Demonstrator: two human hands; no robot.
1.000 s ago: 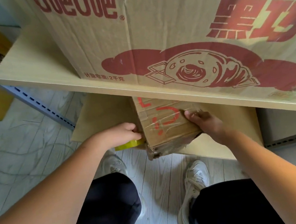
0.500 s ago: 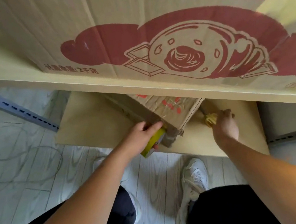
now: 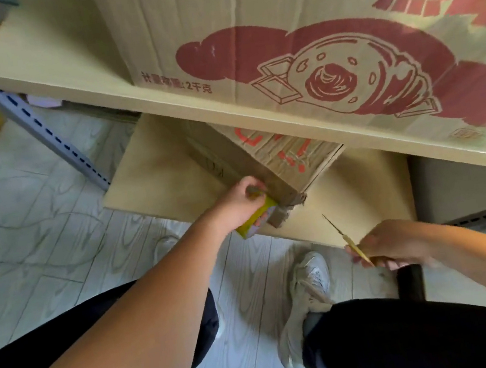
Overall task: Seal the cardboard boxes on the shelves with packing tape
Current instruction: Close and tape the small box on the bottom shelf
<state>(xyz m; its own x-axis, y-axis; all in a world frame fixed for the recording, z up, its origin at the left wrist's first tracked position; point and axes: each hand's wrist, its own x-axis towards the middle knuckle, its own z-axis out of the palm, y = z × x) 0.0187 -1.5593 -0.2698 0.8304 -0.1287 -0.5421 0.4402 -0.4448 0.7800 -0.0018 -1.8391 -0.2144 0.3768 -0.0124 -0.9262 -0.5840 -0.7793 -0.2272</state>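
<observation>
Small box (image 3: 267, 164): worn brown cardboard, creased and wrinkled, red hand-drawn marks on its facing side, near corner frayed; it sits on the lower shelf board (image 3: 152, 179), turned at an angle, partly hidden under the upper shelf board (image 3: 86, 87).
Tape roll (image 3: 256, 218): yellow, pressed against the box's near corner.
Left hand (image 3: 238, 203): fingers curled round the tape roll, holding it to the box.
Right hand (image 3: 394, 244): clear of the box, near the lower shelf's front edge, gripping a thin yellow-handled blade (image 3: 347, 239) that points up toward the box.
Large box (image 3: 291, 33): on the upper shelf, printed with red pastry artwork and red characters.
Floor (image 3: 52, 233): pale wood-grain planks; a white shoe (image 3: 309, 278) below the shelf.
</observation>
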